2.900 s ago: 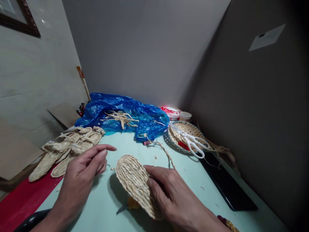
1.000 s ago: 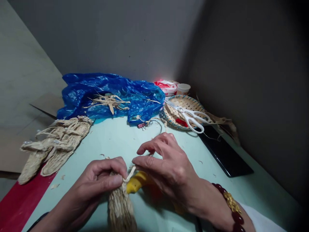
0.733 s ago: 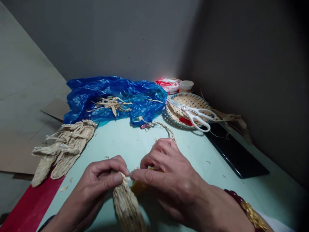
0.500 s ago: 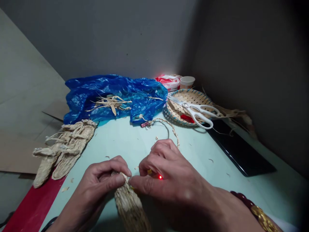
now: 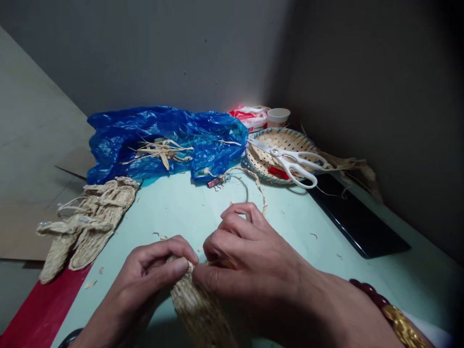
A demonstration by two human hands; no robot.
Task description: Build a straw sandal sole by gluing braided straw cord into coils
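The woven straw sole (image 5: pixel 203 311) is at the near edge, in the middle, its far end between the two hands. The left hand (image 5: pixel 155 273) pinches that end between thumb and forefinger. The right hand (image 5: pixel 250 261) is beside it, fingers curled in and thumb at the sole's edge; whether it grips anything is hidden. A bracelet of dark red beads with a gold piece (image 5: pixel 402 325) circles the right wrist.

Under them is a pale green table (image 5: pixel 177 208). On the left, woven sandals (image 5: pixel 99 220) lie partly over a red strip (image 5: pixel 50 304). Farther off, loose straw (image 5: pixel 165 153) rests on a crumpled blue plastic bag (image 5: pixel 152 118). A small clip (image 5: pixel 213 183) and a braided cord (image 5: pixel 258 182) lie right of the bag. On the far right, white scissors (image 5: pixel 299 175) lie across a round basket (image 5: pixel 290 139), with a black tablet (image 5: pixel 357 220) nearer.
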